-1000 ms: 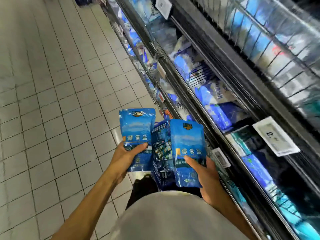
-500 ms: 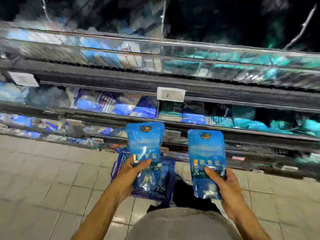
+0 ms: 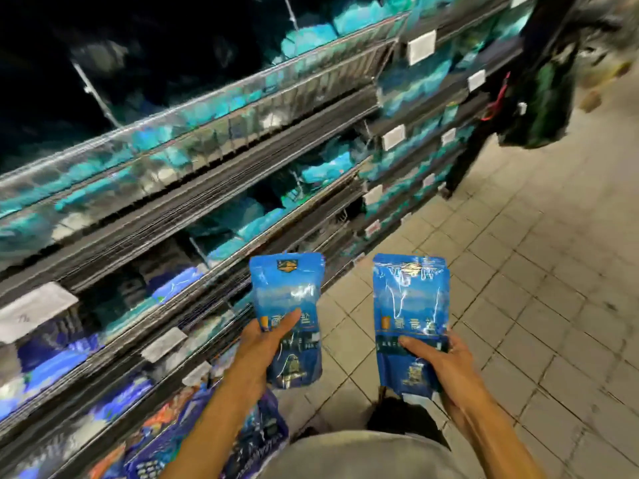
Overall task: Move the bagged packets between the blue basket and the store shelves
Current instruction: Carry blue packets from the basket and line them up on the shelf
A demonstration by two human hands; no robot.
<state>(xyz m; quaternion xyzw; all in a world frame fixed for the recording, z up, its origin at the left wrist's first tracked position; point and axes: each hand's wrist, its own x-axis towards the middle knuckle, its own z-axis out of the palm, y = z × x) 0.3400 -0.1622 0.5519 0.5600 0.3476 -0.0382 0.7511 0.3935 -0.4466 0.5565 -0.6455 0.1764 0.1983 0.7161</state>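
I hold two upright blue bagged packets in front of me. My left hand (image 3: 257,354) grips the left packet (image 3: 287,299) near its lower half, thumb across the front. My right hand (image 3: 437,366) grips the right packet (image 3: 409,305) the same way. The blue basket (image 3: 262,433) sits low on the floor beneath my left forearm, mostly hidden. The store shelves (image 3: 193,216) run diagonally across the left and top, stacked with blue and teal packets behind wire fronts.
White price tags (image 3: 421,46) hang on the shelf edges. A dark upright post with a dark green bag (image 3: 543,84) stands at the shelf end, top right. Beige floor tiles (image 3: 536,271) fill the right side.
The view has swung rightward along the shelves, which now slant across the left. Both hands still grip their packets, now held a little further apart; the basket has dropped to the lower left.
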